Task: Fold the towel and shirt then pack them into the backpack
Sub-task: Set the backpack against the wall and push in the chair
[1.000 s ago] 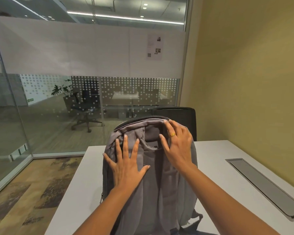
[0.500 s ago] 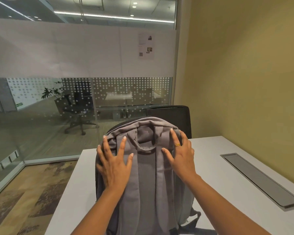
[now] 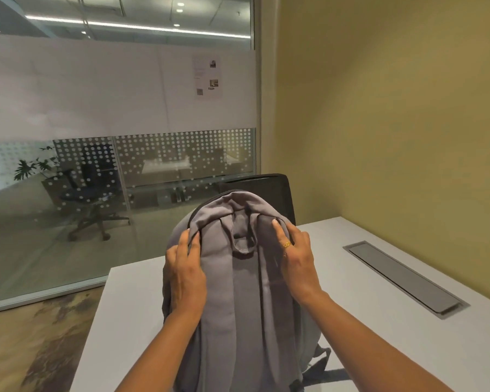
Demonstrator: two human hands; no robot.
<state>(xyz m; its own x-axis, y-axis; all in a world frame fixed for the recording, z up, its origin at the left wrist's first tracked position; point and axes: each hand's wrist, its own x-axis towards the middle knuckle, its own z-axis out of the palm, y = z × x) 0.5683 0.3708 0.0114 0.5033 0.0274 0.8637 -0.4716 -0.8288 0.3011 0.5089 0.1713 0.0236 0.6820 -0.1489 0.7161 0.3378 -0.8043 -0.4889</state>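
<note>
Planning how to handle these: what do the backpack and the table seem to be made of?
The backpack looks like soft grey woven fabric, matte: it wrinkles and bunches at the top. The table looks like hard, smooth white laminate or coated board: flat, crisp-edged, low sheen; I cannot tell which.

The backpack (image 3: 246, 292) stands with its strap side to the camera, so its front and inside are hidden, and its base runs off the lower edge of the frame. It covers most of the dark chair (image 3: 270, 188) behind it. The table (image 3: 365, 321) is cut off at the lower and right edges. The print on the sheet (image 3: 207, 77) at upper centre is too small to read.
</note>
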